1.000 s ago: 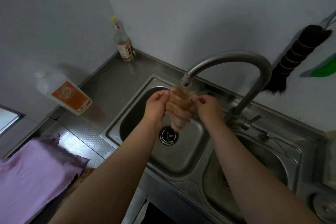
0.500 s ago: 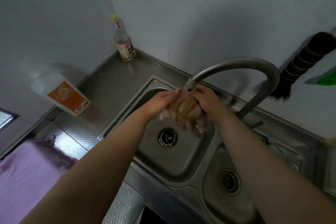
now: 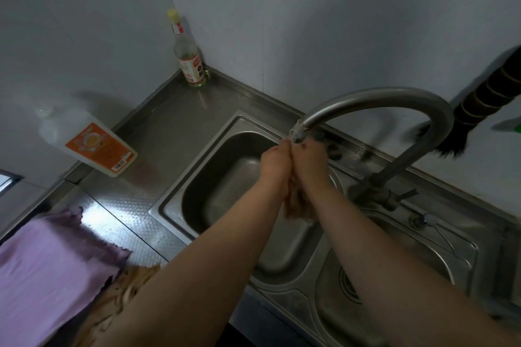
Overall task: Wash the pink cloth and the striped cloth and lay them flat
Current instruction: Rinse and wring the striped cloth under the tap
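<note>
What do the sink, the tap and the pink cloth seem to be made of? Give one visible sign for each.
Sink: probably stainless steel, brushed grey, with dull reflections on its walls.
Tap: metal tube, likely steel, with a smooth satin sheen along its curve.
Pink cloth: soft woven or microfibre fabric, matte, with a wavy stitched edge; the exact fibre cannot be told.

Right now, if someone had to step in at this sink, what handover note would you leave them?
Left hand and right hand: pressed together under the curved steel faucet, both gripping the bunched orange-striped cloth over the left steel sink basin.
Pink cloth with ruffled edges: lies spread on the steel counter at the left, over an orange patterned fabric that I cannot identify.
Done: pink cloth laid out; whether it was washed cannot be told.
Left: finish rinsing the striped cloth, wring it, lay it flat on the counter.
</note>
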The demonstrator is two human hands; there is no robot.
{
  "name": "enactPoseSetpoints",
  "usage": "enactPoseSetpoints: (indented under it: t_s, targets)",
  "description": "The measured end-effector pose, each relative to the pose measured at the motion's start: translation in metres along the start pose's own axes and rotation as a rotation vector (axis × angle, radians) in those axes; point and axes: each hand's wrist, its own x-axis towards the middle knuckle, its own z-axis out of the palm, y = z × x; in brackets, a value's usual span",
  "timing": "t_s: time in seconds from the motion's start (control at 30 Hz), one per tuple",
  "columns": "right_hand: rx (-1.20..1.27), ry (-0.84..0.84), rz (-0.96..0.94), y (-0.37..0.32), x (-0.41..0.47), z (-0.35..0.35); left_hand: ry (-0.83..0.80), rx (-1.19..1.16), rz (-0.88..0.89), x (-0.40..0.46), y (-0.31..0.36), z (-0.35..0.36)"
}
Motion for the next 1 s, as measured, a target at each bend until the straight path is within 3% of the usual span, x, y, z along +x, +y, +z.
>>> enactPoseSetpoints:
  t_s: [0.2, 0.3, 0.47, 0.6, 0.73, 0.87, 0.93, 1.0]
  targets:
    - [-0.057, -0.11, 0.026, -0.014, -0.008, 0.004, 0.115, -0.009, -0.047, 0.018, 0.022, -0.008]
    - [-0.137, -0.045, 0.077, -0.012, 0.021, -0.015, 0.034, -0.059, -0.102, 0.005, 0.013, 0.009]
    - [-0.069, -0.066, -0.009, -0.011, -0.002, 0.002, 0.109, -0.019, -0.022, 0.02, 0.021, 0.001]
    - [-0.099, 0.033, 0.04, -0.008, 0.022, -0.018, 0.021, -0.005, -0.041, 0.008, 0.008, 0.014]
    - [-0.055, -0.003, -0.1, -0.011, -0.009, 0.002, 0.035, -0.059, -0.032, 0.012, 0.024, 0.0]
    - [-0.155, 0.026, -0.111, 0.001, 0.014, -0.012, -0.133, -0.041, -0.077, 0.0, 0.019, -0.005]
    - [-0.063, -0.032, -0.016, 0.009, 0.028, -0.031, -0.212, -0.068, -0.081, 0.001, 0.016, -0.015]
    - [0.19, -0.265, 0.068, 0.017, 0.028, -0.045, -0.217, -0.117, -0.082, 0.004, 0.023, -0.031]
